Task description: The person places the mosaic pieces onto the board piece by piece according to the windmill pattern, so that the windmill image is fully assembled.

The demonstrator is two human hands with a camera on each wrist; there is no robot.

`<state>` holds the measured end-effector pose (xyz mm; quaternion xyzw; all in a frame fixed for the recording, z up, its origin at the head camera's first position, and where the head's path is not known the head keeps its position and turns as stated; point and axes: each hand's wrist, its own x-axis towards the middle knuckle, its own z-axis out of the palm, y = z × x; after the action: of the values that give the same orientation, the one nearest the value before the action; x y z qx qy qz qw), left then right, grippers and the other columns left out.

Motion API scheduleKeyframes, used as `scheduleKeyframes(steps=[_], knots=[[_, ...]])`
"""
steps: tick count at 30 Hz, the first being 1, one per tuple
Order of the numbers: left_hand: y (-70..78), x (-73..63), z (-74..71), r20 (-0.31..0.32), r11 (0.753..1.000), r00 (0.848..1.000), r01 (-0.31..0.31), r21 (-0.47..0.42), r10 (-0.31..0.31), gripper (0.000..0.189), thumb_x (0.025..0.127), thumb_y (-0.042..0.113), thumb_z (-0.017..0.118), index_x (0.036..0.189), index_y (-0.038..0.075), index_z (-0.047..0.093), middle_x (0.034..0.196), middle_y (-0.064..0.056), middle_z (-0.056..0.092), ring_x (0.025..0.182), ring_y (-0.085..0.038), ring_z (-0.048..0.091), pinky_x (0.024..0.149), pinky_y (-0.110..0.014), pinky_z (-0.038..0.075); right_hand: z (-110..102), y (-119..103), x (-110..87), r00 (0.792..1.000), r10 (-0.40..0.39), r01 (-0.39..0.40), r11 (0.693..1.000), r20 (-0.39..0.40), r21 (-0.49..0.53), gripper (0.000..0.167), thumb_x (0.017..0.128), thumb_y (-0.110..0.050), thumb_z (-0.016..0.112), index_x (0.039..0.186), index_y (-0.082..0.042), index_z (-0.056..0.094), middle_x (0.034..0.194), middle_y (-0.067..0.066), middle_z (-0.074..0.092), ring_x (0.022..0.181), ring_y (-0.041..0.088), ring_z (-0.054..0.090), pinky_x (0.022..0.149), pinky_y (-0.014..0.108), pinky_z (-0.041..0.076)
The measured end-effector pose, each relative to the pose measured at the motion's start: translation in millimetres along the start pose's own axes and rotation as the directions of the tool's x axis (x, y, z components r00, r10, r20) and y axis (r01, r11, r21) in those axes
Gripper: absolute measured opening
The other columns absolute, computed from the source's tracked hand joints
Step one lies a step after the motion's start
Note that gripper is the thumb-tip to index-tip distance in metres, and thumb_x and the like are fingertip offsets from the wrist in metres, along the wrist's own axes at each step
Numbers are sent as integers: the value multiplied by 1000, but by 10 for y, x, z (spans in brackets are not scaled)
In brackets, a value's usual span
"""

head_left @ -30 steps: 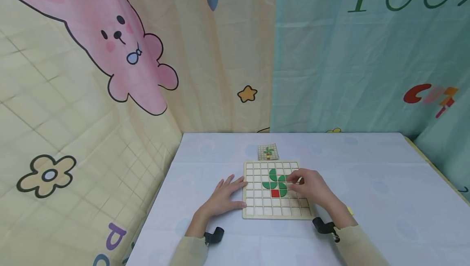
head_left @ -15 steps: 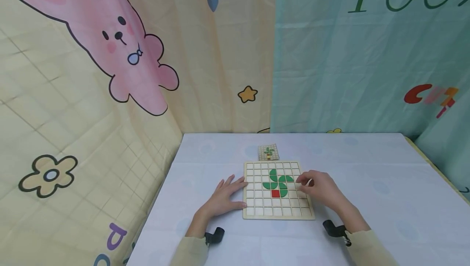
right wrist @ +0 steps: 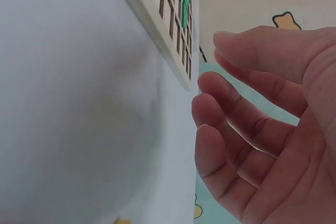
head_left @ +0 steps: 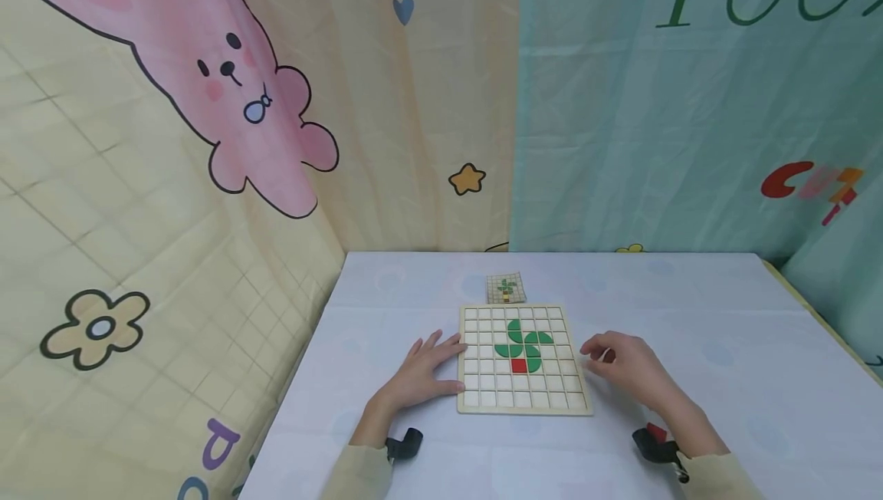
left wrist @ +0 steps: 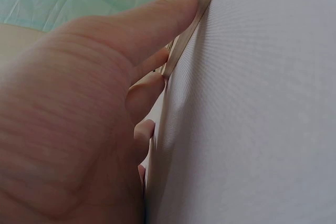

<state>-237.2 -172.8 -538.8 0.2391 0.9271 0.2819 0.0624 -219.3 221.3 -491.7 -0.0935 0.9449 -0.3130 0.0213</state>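
Note:
A wooden grid board [head_left: 486, 400] lies on the table, with green rounded pieces [head_left: 531, 339] forming a pinwheel and one red square piece [head_left: 519, 366] just below them. My left hand [head_left: 421, 373] rests at the board's left edge, fingers spread, thumb [left wrist: 181, 6] touching the side. To the right of the board, my right hand [head_left: 628, 362] hovers over the table. In the right wrist view its fingers [right wrist: 210, 150] are loosely bent, and nothing shows between thumb and forefinger.
A small pattern card [head_left: 506, 288] with a similar green figure lies just beyond the board. Another red piece [head_left: 657, 432] shows beside the right wrist camera [head_left: 655, 446], partly hidden. A yellow piece [right wrist: 123, 221] peeks in at the bottom of the right wrist view. Printed curtains [head_left: 414, 101] hang behind the table.
My right hand has moved right and slightly nearer, away from the green pieces and off the board. The red piece by the right wrist has come into view. My left hand has stayed put.

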Motion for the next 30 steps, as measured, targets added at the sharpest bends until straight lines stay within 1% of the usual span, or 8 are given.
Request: scheduleKeyframes(steps=[7, 11, 16, 23, 30], knots=[[-8, -1, -3, 2, 1000, 1000, -7, 1, 7, 75, 85, 59, 72, 150, 30, 48, 162, 10, 31, 154, -24, 9, 122, -54, 3, -52, 128, -80, 1000, -2, 2, 999, -2, -39, 15, 87, -13, 78, 102, -16, 74, 90, -5, 64, 79, 15, 57, 64, 33, 50], [-1, -8, -7, 8, 1000, 1000, -9, -1, 9, 75, 85, 58, 72, 150, 30, 49, 162, 10, 31, 154, -24, 9, 122, -53, 3, -101, 187, -135, 1000, 29, -29, 998, 2, -57, 17, 87, -13, 78, 103, -16, 75, 91, -4, 64, 80, 15, 57, 63, 33, 50], [-12, 0, -2, 1, 1000, 1000, -7, 5, 7, 75, 85, 60, 72, 150, 31, 49, 162, 10, 32, 154, -24, 10, 122, -54, 4, -165, 252, -189, 997, 81, -80, 994, 6, -75, 20, 86, -14, 79, 105, -14, 75, 92, -2, 65, 81, 18, 57, 65, 32, 52], [5, -3, -5, 3, 1000, 1000, -3, 2, 3, 76, 84, 60, 72, 150, 30, 49, 162, 10, 31, 154, -24, 9, 122, -53, 3, -211, 441, -279, 996, 94, -92, 990, 10, -105, 22, 83, -15, 82, 104, -15, 75, 93, -1, 66, 82, 19, 57, 68, 33, 53], [-3, -2, 1, -1, 1000, 1000, -4, 4, 4, 76, 84, 60, 72, 150, 30, 49, 162, 10, 31, 154, -24, 9, 122, -54, 4, -253, 567, -355, 992, 121, -117, 988, 33, -104, 28, 80, -16, 84, 106, -13, 74, 93, 0, 65, 83, 20, 55, 71, 36, 55]])
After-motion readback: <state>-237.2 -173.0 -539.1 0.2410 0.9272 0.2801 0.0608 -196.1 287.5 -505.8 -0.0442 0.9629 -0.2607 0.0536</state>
